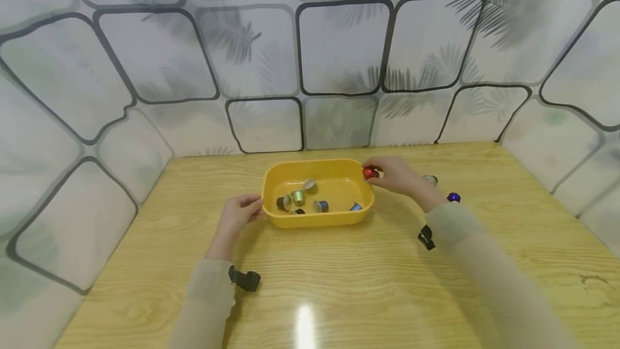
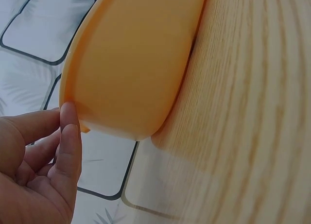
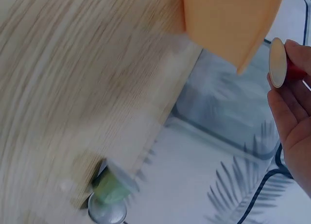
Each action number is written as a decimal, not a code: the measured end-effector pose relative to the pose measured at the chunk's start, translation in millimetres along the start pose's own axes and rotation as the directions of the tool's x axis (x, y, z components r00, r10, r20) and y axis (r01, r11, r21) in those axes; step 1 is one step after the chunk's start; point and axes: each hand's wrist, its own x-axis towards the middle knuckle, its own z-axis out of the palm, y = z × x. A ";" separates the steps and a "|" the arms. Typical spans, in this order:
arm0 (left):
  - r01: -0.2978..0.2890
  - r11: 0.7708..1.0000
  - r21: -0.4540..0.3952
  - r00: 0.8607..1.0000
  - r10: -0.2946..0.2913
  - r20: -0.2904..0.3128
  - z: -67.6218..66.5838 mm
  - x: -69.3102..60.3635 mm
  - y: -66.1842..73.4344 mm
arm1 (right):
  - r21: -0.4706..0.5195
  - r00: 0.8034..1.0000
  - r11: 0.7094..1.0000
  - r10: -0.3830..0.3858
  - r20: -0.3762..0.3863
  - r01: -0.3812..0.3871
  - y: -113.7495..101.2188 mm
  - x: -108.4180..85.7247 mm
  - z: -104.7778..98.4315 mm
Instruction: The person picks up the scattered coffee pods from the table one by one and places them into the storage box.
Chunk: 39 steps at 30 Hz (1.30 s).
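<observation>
A yellow plastic basin [image 1: 319, 221] stands on the wooden table with several coffee capsules lying in it, among them a green capsule [image 1: 298, 197] and a dark blue capsule [image 1: 321, 206]. My left hand [image 1: 237, 214] pinches the basin's left rim between thumb and fingers. At the opposite end, a red coffee capsule [image 1: 370, 173] is held by my right hand [image 1: 396, 175], above the right rim. In the right wrist view, the pale flat lid of that red capsule [image 3: 278, 63] faces the basin, and fingertips grip its red body.
On the table [image 1: 300, 268], right of the basin, lie a pale green capsule [image 1: 429, 179] and a purple capsule [image 1: 453, 197], near my right forearm. A patterned wall covering [image 1: 339, 47] rises behind the table and along both sides.
</observation>
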 end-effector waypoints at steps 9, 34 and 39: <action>-0.004 1.000 -0.013 1.000 0.004 -0.007 -0.7 1.1 -1.5 | 0.039 0.999 0.999 -0.017 0.041 0.015 -23.3 23.6 18.6; -0.006 0.999 -0.042 1.000 0.006 -0.017 0.3 4.4 -2.7 | 0.084 0.993 0.996 -0.021 0.118 0.011 -45.0 54.7 63.9; -0.009 0.999 -0.047 1.000 0.008 -0.021 0.2 4.1 -3.4 | 0.076 0.988 0.997 0.004 0.151 -0.016 -41.0 55.6 71.5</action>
